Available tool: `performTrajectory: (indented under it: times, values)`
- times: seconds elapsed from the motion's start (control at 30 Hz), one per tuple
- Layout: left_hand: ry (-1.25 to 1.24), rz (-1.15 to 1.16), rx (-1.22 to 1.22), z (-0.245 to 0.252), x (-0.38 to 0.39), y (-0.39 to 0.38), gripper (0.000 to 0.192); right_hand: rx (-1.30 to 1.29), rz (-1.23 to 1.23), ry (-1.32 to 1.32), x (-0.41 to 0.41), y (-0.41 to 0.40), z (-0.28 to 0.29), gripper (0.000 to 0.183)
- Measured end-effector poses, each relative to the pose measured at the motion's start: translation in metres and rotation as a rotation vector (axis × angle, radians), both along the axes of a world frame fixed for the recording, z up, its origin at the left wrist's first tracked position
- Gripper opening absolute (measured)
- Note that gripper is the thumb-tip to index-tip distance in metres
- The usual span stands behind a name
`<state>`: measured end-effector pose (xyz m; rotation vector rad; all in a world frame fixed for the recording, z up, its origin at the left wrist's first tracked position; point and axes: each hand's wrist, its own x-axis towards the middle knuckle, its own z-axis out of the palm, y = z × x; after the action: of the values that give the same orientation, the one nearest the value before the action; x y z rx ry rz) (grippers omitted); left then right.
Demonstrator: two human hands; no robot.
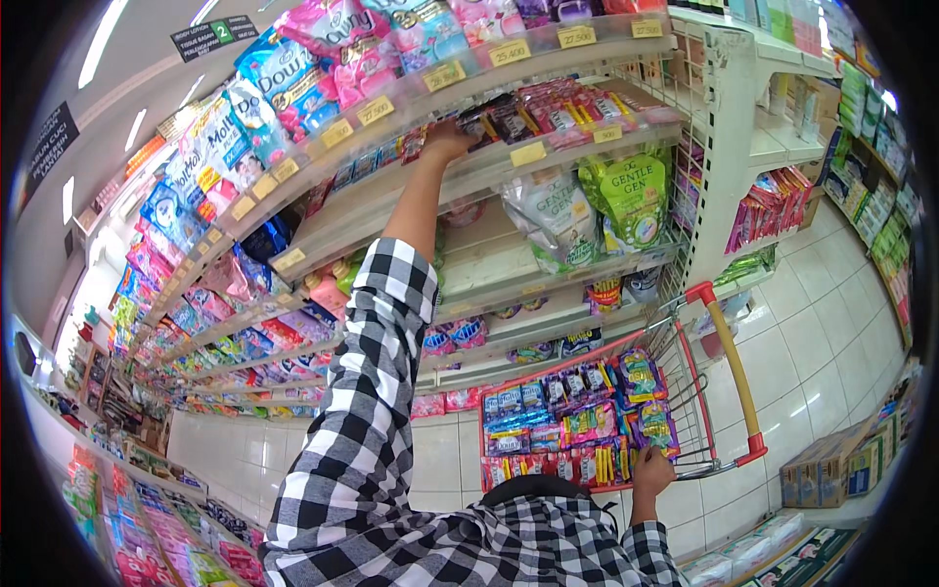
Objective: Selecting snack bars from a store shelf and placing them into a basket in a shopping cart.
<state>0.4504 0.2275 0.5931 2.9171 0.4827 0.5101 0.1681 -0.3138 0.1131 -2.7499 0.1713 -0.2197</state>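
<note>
My left hand (444, 141) reaches into a shelf of fabric softener sachets, its fingers among dark sachets (506, 121). A red sachet (413, 144) lies just left of it, and red sachets (565, 106) are stacked to the right. Whether the fingers hold a sachet is hidden. Down at the right, my right hand (653, 472) is closed at the near rim of a shopping cart (722, 359) with a yellow handle. Its fingertips are beside a purple packet (655, 425). Rows of sachet strips fill the cart, among them blue ones (513, 403) and red ones (517, 467).
Above the hand, softener pouches (286, 81) line a shelf with price tags. Two detergent pouches, white (554, 216) and green (629, 198), stand one shelf lower. A white shelf post (722, 147) rises behind the cart. Cardboard boxes (818, 469) sit at the right on the tiled floor (807, 323).
</note>
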Motion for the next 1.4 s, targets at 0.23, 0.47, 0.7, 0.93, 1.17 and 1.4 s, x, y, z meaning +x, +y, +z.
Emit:
performTrajectory:
  times: [0.23,0.47,0.7,0.93,1.17,1.4]
  values:
    - [-0.013,0.171,0.084,-0.032,0.035,-0.001,0.092,-0.055,-0.065,0.053,-0.007,-0.007,-0.002,0.032]
    - [0.036,0.181,-0.129,-0.012,0.011,0.013,0.076,-0.023,-0.031,0.025,0.001,-0.002,-0.006,0.032]
    - [-0.473,-0.265,-0.089,-0.004,-0.105,-0.061,0.019,0.037,-0.004,-0.066,-0.001,-0.002,-0.011,0.035]
    - [-0.582,-0.349,0.021,-0.059,-0.239,-0.114,0.018,0.034,0.038,-0.106,-0.001,-0.002,-0.013,0.033]
    - [-0.345,-0.022,-1.323,-0.285,-0.380,-0.220,0.037,0.420,0.041,-0.049,0.001,-0.014,-0.011,0.034]
    - [-0.083,0.382,-1.862,-0.326,-0.428,-0.285,0.041,1.276,0.404,1.022,-0.010,0.066,0.109,0.054]
